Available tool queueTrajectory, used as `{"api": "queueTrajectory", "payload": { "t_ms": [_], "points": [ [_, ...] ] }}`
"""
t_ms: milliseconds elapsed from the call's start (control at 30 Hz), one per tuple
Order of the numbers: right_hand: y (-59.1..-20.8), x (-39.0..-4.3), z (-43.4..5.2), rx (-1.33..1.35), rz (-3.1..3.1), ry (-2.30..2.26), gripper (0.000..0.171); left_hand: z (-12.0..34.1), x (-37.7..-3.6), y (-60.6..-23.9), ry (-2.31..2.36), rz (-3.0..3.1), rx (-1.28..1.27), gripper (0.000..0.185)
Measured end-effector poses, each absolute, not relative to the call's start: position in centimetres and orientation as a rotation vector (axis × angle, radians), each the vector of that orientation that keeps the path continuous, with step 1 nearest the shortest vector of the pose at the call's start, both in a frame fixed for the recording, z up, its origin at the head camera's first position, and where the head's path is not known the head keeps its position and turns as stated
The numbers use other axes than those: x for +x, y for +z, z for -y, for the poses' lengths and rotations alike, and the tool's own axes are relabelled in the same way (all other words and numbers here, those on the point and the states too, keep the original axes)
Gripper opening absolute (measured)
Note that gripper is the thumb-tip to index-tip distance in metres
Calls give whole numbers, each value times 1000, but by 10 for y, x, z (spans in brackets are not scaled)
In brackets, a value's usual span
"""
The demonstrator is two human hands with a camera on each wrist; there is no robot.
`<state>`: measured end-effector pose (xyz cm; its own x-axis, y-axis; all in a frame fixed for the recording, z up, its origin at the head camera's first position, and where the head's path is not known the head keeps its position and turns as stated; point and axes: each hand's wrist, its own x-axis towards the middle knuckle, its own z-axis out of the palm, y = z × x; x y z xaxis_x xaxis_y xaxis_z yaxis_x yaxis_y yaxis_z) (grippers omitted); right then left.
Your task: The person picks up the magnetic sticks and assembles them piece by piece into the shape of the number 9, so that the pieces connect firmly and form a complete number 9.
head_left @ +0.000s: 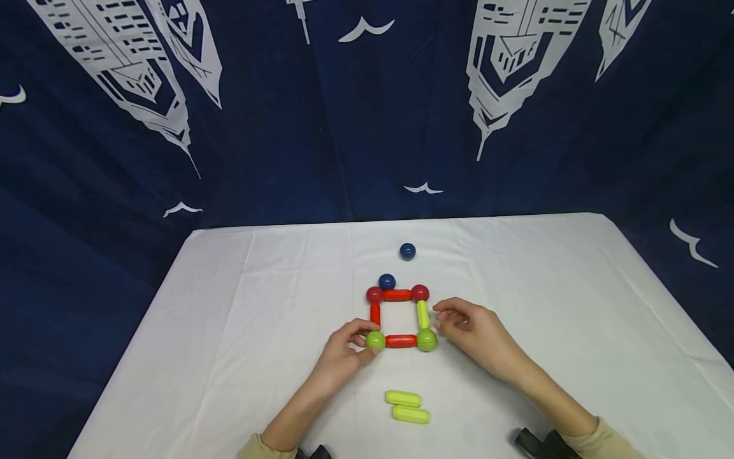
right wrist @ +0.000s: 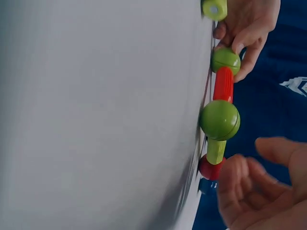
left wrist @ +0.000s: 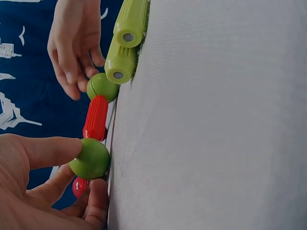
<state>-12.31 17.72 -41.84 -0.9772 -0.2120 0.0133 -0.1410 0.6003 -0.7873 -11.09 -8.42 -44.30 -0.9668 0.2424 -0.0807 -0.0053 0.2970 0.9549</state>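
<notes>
A square of magnetic balls and rods lies on the table. Its near corners are a left green ball [head_left: 375, 340] and a right green ball [head_left: 427, 340], joined by a red rod [head_left: 401, 341]. Red balls [head_left: 420, 292] form the far corners. Red rods [head_left: 397, 295] make the far and left sides; a yellow-green rod [head_left: 423, 315] makes the right one. My left hand [head_left: 343, 358] pinches the left green ball between thumb and fingers, also seen in the left wrist view. Just right of the square, my right hand [head_left: 480, 336] holds nothing, its fingers loosely bent.
One blue ball [head_left: 387, 282] sits against the far left corner, and another blue ball [head_left: 408, 251] lies farther back. Two loose yellow-green rods [head_left: 411, 414] lie side by side in front of the square. A dark blue printed cloth [head_left: 321, 153] hangs behind the white table [head_left: 275, 306].
</notes>
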Motion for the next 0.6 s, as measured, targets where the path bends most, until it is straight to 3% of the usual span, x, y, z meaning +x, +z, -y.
{"api": "queueTrajectory", "payload": {
  "t_ms": [600],
  "points": [
    [-424,-75,-146,-846,-2374,-1265,18,86,-111,-446,1757,-2340,225,31]
  ]
}}
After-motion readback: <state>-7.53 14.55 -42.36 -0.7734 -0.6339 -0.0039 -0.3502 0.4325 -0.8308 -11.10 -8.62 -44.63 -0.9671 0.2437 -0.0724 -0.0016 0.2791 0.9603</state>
